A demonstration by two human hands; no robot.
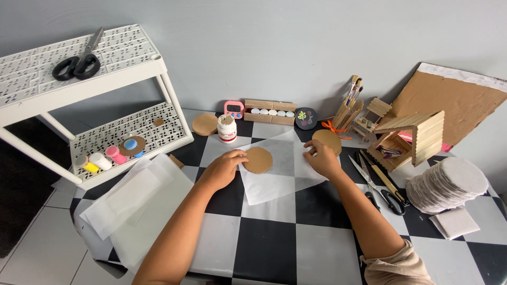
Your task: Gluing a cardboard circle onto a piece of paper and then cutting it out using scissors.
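A round brown cardboard disc [259, 160] lies on a sheet of translucent white paper [274, 179] spread over the black-and-white checkered table [274, 237]. My left hand [224, 168] rests at the disc's left edge, fingertips touching it. My right hand [321, 158] pinches the paper's right edge, just below a stack of similar cardboard discs [327, 140].
A white glue bottle [227, 128], a pink timer [233, 110], a cardboard box of white pots [270, 112] and a brush holder [348, 113] line the back. Scissors [377, 187], a stick house [409, 140] and grey discs [449, 184] sit right. A white rack [105, 79] with paints stands left.
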